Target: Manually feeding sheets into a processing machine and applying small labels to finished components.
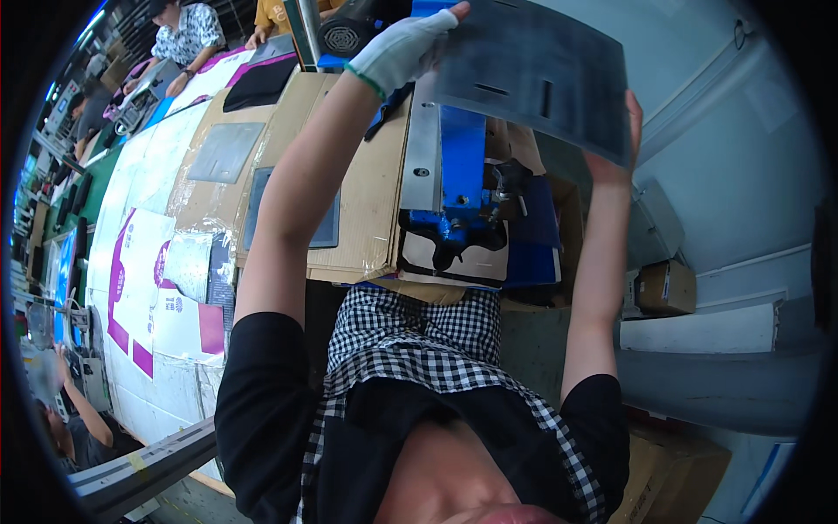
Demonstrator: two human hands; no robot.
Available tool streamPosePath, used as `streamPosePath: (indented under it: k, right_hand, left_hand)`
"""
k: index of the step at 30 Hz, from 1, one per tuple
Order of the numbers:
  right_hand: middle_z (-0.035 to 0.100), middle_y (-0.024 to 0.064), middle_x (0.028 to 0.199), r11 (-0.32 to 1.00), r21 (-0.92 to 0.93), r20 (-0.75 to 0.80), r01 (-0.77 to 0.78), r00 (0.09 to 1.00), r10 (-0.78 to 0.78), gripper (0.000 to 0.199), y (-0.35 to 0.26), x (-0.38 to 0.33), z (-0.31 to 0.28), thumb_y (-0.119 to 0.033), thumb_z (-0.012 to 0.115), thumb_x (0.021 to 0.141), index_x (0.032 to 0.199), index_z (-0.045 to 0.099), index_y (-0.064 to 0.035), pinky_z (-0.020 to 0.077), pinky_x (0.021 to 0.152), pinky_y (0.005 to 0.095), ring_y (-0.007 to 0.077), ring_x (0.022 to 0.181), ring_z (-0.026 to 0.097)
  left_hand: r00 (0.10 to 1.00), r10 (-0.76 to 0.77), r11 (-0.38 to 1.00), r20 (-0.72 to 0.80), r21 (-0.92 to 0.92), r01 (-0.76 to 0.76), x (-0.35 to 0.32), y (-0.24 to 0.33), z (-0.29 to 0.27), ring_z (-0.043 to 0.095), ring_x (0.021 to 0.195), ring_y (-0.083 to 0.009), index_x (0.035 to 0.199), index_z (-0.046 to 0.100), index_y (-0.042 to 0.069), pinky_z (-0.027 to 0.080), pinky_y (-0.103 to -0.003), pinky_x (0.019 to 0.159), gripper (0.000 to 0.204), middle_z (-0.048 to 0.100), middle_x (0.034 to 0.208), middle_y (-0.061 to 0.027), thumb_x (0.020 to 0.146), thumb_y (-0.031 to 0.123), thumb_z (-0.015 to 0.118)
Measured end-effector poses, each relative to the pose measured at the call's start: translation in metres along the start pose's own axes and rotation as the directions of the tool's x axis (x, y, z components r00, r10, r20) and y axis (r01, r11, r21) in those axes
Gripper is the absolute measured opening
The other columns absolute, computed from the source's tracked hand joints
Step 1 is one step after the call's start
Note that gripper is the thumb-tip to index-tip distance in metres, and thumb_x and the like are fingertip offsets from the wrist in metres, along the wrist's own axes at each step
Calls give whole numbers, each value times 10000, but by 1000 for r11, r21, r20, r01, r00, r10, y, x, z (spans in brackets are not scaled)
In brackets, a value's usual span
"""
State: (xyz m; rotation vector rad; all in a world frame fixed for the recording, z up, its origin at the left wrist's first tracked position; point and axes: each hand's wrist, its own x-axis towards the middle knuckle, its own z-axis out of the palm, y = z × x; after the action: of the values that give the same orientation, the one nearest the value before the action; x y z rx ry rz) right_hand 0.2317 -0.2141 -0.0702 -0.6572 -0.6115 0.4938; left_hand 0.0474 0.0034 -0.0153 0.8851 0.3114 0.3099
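Both my hands hold up a dark grey, flat rectangular panel (532,79) with several thin slots cut through it. My left hand (406,51), in a white knit glove with a green cuff, grips its left edge, and the bare fingertips show at the top. At the lower right corner, my bare right hand (618,157) grips the panel; part of that hand is behind it. Below the panel stands a blue machine arm (463,157) with a black star-shaped knob (449,240) at its near end.
Left of the machine is a cardboard-covered table (371,188). On it lie a dark grey sheet (325,236) and a lighter grey sheet (225,152). White and magenta printed pieces (144,279) lie farther left. A co-worker (188,39) sits at the far left. A pale wall (742,157) rises on the right.
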Motion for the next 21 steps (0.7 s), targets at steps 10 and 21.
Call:
streamPosePath:
  k: [10, 21]
  right_hand:
    - [593, 80, 1080, 952, 116, -112, -282, 949, 294, 408, 32, -6, -106, -322, 377, 906, 1175, 502, -43, 437, 837, 303, 174, 957, 578]
    - [503, 126, 1207, 791, -78, -87, -607, 795, 601, 705, 103, -14, -72, -616, 315, 851, 1234, 453, -40, 431, 843, 346, 217, 1060, 520]
  left_hand:
    - [992, 122, 937, 32, 325, -125, 45, -23, -94, 504, 563, -97, 834, 634, 82, 349, -188, 488, 334, 620, 746, -24, 908, 357, 460]
    - [942, -36, 840, -333, 501, 209, 23, -48, -118, 484, 562, -111, 784, 598, 80, 374, -226, 504, 421, 550, 664, -33, 847, 486, 505]
